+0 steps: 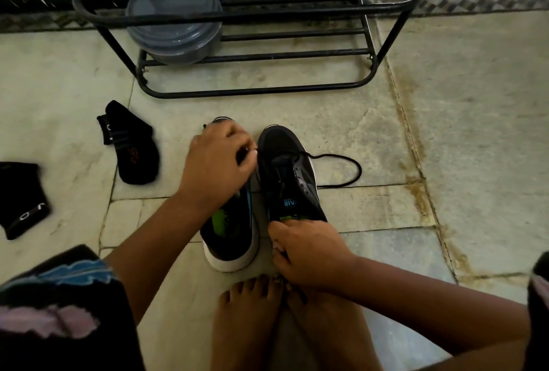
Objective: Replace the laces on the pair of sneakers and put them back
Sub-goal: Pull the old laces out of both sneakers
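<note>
Two black sneakers stand side by side on the tiled floor [386,133] at the centre of the frame, toes pointing to the top. The left hand [218,162] lies over the front half of the left sneaker [234,234], fingers curled together and pinching near the gap between the shoes; what they pinch is too small to tell. The right hand [309,255] sits just below the right sneaker [289,174], fingers closed around its heel end. A black lace [341,162] runs from that sneaker's eyelets and loops out over the floor to the right. Bare feet [267,311] rest just below the shoes. At the left lie two black socks [133,145], apart from each other. Across the top stands a black metal rack [267,91], with a lidded grey container [175,23] on its lower bars.
</note>
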The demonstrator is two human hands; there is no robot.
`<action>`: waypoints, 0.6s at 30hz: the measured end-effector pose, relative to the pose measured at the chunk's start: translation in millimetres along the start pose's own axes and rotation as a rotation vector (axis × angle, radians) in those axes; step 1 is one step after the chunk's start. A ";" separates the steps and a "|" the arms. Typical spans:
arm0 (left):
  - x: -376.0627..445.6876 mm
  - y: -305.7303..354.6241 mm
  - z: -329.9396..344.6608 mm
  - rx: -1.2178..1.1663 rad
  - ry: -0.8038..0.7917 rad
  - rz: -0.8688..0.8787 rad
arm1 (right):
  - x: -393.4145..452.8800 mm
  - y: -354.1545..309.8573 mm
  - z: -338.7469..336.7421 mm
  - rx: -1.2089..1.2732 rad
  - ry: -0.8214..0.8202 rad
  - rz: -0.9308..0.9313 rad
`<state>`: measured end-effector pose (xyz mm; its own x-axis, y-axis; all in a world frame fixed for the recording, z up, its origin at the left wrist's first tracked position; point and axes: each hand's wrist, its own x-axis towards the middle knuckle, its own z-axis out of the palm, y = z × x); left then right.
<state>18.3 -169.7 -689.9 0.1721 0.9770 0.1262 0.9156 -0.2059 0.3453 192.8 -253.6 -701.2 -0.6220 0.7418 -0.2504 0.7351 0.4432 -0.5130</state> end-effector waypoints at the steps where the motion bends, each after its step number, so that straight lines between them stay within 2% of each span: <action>1: 0.5 -3.5 -6.0 -0.019 0.046 -0.041 | -0.2 -0.2 -0.1 0.005 -0.009 0.001; 3: -0.2 -8.5 -13.4 -0.003 0.082 -0.076 | -1.1 -0.8 0.6 0.004 -0.026 0.008; 10: -14.7 11.2 10.6 0.131 -0.129 0.121 | 1.4 0.7 0.2 0.001 -0.018 0.002; 13: -14.7 14.1 21.3 0.040 -0.199 0.053 | 0.8 -0.5 -0.9 -0.009 -0.028 0.008; 18: -4.6 3.9 18.8 -0.131 -0.126 -0.043 | 0.1 -0.2 -0.6 -0.001 -0.024 0.016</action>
<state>27.9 -173.9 -706.6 0.1850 0.9827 -0.0062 0.8697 -0.1608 0.4667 192.7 -253.3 -700.6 -0.6160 0.7370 -0.2782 0.7455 0.4313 -0.5081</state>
